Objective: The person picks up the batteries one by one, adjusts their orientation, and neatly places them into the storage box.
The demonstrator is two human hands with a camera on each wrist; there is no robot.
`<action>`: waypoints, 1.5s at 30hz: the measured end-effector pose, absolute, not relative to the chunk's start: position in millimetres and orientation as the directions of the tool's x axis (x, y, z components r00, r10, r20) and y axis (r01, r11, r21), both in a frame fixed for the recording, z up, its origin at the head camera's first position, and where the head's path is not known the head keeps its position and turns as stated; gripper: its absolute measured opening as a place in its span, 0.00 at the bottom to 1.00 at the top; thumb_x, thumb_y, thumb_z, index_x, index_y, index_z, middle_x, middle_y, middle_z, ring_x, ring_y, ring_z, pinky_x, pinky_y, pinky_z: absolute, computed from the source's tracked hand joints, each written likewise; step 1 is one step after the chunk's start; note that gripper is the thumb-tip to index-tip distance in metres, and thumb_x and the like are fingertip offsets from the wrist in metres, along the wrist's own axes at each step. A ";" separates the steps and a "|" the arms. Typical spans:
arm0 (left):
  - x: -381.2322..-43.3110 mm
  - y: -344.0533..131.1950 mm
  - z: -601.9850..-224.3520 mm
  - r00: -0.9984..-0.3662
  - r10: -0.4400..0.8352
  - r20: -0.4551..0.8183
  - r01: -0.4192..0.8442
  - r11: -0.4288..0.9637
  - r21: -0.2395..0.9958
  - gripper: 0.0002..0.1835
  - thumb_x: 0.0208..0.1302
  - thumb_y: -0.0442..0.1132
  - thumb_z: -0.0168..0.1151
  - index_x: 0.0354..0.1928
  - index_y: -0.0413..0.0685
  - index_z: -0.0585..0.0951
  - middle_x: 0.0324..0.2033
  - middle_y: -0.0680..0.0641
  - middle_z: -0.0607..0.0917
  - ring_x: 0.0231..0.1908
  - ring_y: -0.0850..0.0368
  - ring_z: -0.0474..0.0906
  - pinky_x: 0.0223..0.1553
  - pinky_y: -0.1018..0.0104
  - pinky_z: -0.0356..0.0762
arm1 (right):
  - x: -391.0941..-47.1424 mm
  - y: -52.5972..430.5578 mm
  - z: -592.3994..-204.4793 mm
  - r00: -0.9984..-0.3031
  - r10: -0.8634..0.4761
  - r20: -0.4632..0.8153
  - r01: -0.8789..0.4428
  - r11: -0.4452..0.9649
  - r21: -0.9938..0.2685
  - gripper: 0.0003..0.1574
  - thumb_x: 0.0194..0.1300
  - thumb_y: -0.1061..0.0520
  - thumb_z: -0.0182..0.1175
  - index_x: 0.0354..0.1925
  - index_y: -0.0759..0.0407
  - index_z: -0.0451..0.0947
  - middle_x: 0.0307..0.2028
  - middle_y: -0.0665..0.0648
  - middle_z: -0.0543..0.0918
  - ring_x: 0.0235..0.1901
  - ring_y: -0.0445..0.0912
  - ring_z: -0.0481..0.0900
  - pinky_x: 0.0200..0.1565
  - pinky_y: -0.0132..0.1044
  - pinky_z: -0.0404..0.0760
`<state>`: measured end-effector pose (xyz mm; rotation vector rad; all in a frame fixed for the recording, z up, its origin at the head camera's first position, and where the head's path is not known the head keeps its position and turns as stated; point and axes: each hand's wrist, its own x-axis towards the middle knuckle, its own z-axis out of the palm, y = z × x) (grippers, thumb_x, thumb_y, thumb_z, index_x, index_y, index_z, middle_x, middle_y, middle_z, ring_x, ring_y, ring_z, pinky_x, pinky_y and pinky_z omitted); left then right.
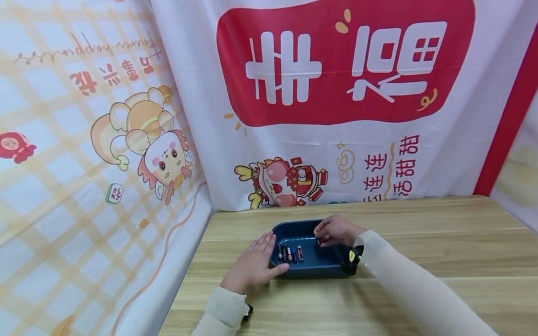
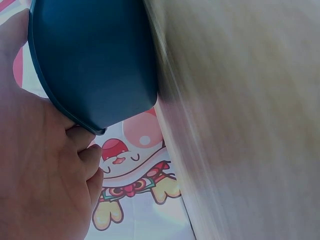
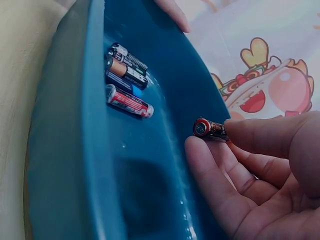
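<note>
A dark blue plastic basin (image 1: 314, 272) stands on the table. My left hand (image 1: 256, 263) rests against its left end, fingers extended along the rim and thumb at the near corner. In the left wrist view the palm (image 2: 42, 165) lies beside the rim of the basin (image 2: 95, 60). My right hand (image 1: 336, 230) is over the right part of the basin. Between thumb and fingertips it pinches a small dark battery (image 3: 211, 129) with a red ring round its end. Several batteries lie on the basin floor at the left, among them a red and silver battery (image 3: 130, 102).
The wood-grain table (image 1: 426, 252) extends around the basin. Behind it hangs a white printed cloth (image 1: 367, 146) with red and cartoon figures, and another printed cloth (image 1: 94, 206) covers the left side. A black strap device (image 1: 352, 260) sits at the right wrist.
</note>
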<state>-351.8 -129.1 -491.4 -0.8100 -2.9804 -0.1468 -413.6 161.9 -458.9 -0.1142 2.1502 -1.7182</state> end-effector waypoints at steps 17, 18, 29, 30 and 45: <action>-354.4 -130.2 -491.9 -0.859 0.506 0.075 0.511 0.855 0.086 0.52 0.63 0.76 0.38 0.77 0.46 0.48 0.76 0.48 0.47 0.74 0.53 0.39 0.71 0.54 0.43 | -416.5 138.1 -467.4 -0.921 -0.285 -0.265 0.183 0.286 -0.941 0.14 0.65 0.69 0.58 0.50 0.75 0.75 0.37 0.63 0.82 0.32 0.49 0.81 0.39 0.43 0.85; -354.5 -130.3 -491.8 -0.857 0.509 0.074 0.514 0.854 0.082 0.52 0.63 0.76 0.38 0.77 0.46 0.48 0.76 0.48 0.47 0.74 0.53 0.39 0.71 0.55 0.42 | -416.6 136.6 -468.1 -0.921 -0.288 -0.264 0.181 0.286 -0.941 0.14 0.65 0.69 0.58 0.49 0.75 0.75 0.37 0.63 0.82 0.32 0.49 0.81 0.40 0.44 0.85; -352.6 -130.9 -491.1 -0.840 0.537 0.079 0.542 0.837 0.070 0.54 0.63 0.77 0.34 0.76 0.42 0.49 0.75 0.44 0.48 0.74 0.50 0.42 0.71 0.52 0.45 | -417.0 122.8 -474.3 -0.907 -0.297 -0.300 0.205 0.312 -0.928 0.12 0.65 0.68 0.60 0.46 0.74 0.78 0.34 0.62 0.82 0.30 0.49 0.81 0.39 0.43 0.85; -352.5 -130.6 -490.9 -0.840 0.537 0.078 0.542 0.837 0.072 0.54 0.63 0.78 0.34 0.76 0.42 0.49 0.75 0.44 0.48 0.74 0.50 0.42 0.71 0.52 0.45 | -417.6 122.2 -475.2 -0.905 -0.296 -0.305 0.210 0.314 -0.926 0.12 0.65 0.68 0.60 0.47 0.73 0.78 0.33 0.62 0.82 0.30 0.48 0.81 0.39 0.43 0.85; -355.7 -129.8 -493.2 -0.844 0.531 0.073 0.536 0.842 0.070 0.54 0.62 0.78 0.33 0.77 0.43 0.48 0.76 0.46 0.47 0.74 0.51 0.41 0.71 0.53 0.44 | -418.0 116.4 -482.7 -0.909 -0.246 -0.337 0.218 0.406 -0.887 0.08 0.64 0.68 0.58 0.41 0.71 0.82 0.33 0.62 0.82 0.30 0.50 0.82 0.36 0.40 0.85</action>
